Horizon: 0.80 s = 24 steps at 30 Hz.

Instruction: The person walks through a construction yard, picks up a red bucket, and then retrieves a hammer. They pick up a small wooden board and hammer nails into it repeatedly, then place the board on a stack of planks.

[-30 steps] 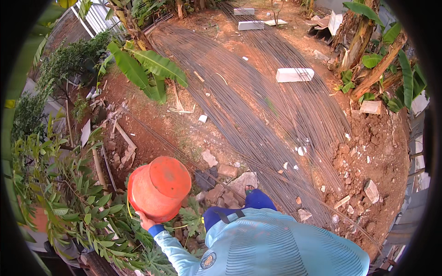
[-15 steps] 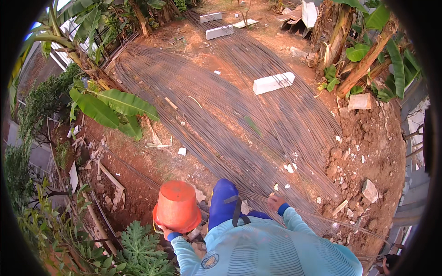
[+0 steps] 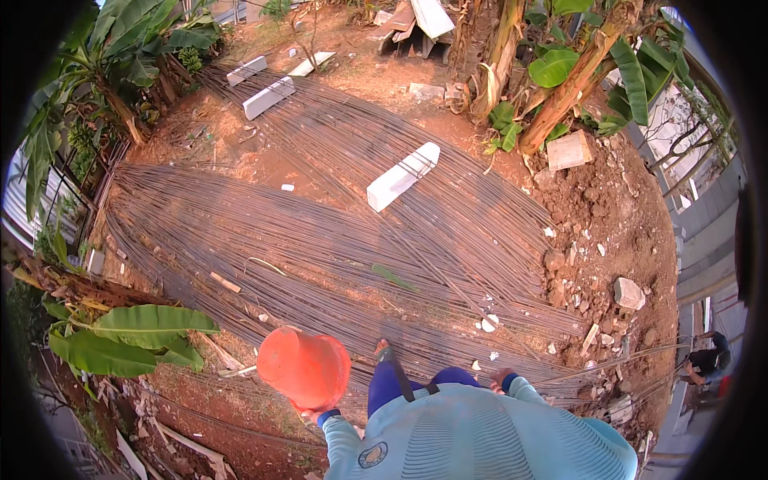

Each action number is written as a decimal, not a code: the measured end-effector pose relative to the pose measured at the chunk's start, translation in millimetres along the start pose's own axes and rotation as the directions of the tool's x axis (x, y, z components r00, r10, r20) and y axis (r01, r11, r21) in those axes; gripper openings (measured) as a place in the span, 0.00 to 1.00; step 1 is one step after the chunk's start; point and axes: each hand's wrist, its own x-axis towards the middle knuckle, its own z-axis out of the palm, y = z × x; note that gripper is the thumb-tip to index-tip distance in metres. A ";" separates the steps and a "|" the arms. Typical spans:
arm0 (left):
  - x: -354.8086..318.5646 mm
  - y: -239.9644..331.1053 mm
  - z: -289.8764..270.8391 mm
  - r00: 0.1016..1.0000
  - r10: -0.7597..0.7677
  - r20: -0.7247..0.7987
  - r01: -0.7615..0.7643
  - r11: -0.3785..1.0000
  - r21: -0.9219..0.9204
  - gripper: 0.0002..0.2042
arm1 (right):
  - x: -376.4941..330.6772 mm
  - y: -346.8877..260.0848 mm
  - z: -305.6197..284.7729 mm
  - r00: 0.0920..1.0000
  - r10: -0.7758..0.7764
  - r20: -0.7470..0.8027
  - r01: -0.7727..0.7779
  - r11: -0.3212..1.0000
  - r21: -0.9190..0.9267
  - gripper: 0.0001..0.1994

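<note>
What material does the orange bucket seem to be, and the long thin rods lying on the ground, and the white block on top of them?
The orange bucket, held by the left hand, looks like plastic: even colour, smooth matte surface. The rods look like steel bars: thin, long, rusty brown. The white block is probably concrete or light masonry: pale, straight-edged, chalky.

Bucket [image 3: 304, 370], orange: a second ago it was held out left over the green shrubs; half a second ago lower, close to the left hip; now it is raised a little, ahead of the left shoulder, over the near edge of the rebar [image 3: 336, 240]. Left hand [image 3: 308, 414] has stayed under it, mostly hidden by it.

Right hand [image 3: 503, 378]: out of view a second ago; raised and spread half a second ago; now drawn in low by the right knee.

View has swung right and forward: more rebar, a white block [image 3: 402, 176] now central, a crouching person [image 3: 704, 366] now at the right edge.
</note>
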 end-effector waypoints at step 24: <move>-88.5 -276.1 448.9 0.818 -0.224 0.529 0.165 0.974 0.158 0.38 | 172.5 -26.1 -176.9 0.964 0.263 -0.036 -0.265 0.961 -0.076 0.10</move>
